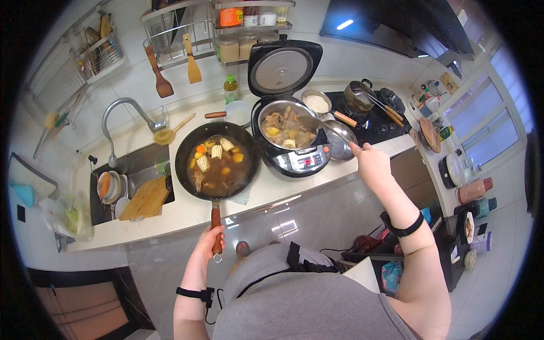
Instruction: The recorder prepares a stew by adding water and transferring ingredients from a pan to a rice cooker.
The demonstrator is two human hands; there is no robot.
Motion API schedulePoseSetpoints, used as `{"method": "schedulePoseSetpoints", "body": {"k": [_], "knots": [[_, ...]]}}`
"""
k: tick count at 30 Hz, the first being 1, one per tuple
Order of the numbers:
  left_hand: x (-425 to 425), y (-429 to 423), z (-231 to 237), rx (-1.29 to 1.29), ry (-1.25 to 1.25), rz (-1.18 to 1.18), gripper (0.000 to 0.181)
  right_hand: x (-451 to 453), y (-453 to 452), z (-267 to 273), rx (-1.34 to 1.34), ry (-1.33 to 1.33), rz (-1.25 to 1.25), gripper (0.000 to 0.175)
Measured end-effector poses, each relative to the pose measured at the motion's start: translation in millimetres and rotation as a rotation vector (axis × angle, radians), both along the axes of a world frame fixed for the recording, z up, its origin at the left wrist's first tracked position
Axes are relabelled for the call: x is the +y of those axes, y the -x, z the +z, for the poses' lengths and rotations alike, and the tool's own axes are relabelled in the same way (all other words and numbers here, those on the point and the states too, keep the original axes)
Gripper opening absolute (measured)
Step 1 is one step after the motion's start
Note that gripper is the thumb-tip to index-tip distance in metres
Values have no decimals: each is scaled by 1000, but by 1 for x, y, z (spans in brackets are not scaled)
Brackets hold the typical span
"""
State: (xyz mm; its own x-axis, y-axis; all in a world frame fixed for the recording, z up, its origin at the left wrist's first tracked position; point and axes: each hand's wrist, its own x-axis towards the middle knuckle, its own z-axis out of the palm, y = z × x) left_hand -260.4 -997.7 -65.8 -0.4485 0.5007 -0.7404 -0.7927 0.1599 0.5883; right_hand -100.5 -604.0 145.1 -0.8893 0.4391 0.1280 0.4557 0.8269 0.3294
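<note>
My left hand (211, 241) grips the wooden handle of a black wok (182, 170), which sits on the counter with corn pieces, orange-yellow chunks and meat in brown broth. To its right stands an open rice cooker (284, 163) holding meat, corn and yellow chunks in its metal pot. My right hand (373, 165) is closed around the handle of a metal ladle or turner (338, 134); its far end reaches into the cooker pot and is partly hidden by food and steam. The cooker's lid (282, 68) is raised. A round metal lid (341, 146) lies beside the cooker.
At left a sink (140, 163) holds dishes and a wooden cutting board (146, 198). A bowl of white rice (315, 103), a green-capped bottle (230, 89) and a scrub brush (168, 135) stand or lie behind. A saucepan (359, 98) is on the black stove (382, 131).
</note>
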Motion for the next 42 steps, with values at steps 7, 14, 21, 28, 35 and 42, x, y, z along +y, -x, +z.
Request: {"method": "schedulePoseSetpoints", "body": {"k": [7, 14, 21, 28, 35, 42], "knots": [[-2, -2, 2, 8, -26, -7, 24, -14, 0, 15, 16, 38, 9, 45], [-1, -3, 3, -2, -16, 2, 23, 2, 7, -9, -14, 58, 11, 42], [-3, -1, 1, 0, -4, -12, 23, 10, 22, 75, -44, -313, 373, 23], [1, -2, 11, -4, -8, 0, 22, 14, 50, 29, -225, -355, 500, 16], [-1, -1, 0, -18, -1, -4, 25, 16, 53, 60, -126, -393, 469, 23], [-3, -1, 4, -18, -16, -1, 22, -1, 23, 107, -77, -392, 457, 22]]}}
